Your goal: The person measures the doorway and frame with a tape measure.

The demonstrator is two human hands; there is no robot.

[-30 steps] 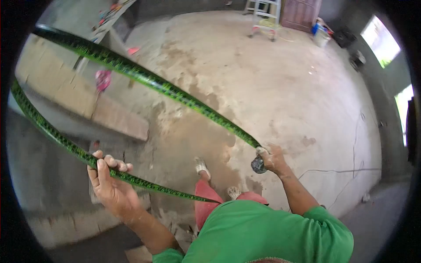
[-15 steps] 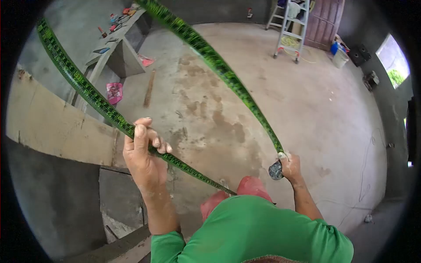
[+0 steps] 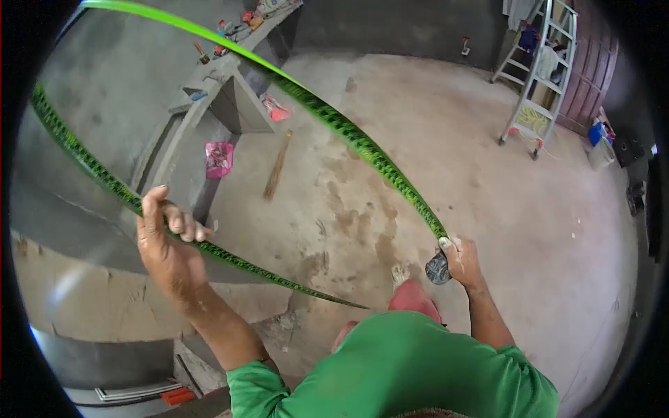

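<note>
A long green measuring tape [image 3: 362, 143] with dark markings arches from the right side up to the upper left, out of view. Its other stretch comes back down on the left and passes through my left hand [image 3: 171, 244], whose thumb and fingers are closed round it. The free end hangs just in front of my green shirt. My right hand [image 3: 461, 259] is closed on the dark, round tape case [image 3: 438, 268], with the blade leaving beside the thumb.
A stepladder [image 3: 543, 83] stands at the back right beside a wooden door [image 3: 589, 66] and a bucket [image 3: 601, 155]. Concrete counters [image 3: 237, 97] with tools line the left, near a pink bag [image 3: 219, 159] and a broom-like bundle [image 3: 279, 166]. A board [image 3: 90, 292] lies lower left.
The view has turned leftward, bringing more of the counters in. My left hand has moved left and slightly up, still on the tape. The tape's loop has shifted, and my right hand keeps hold of the case.
</note>
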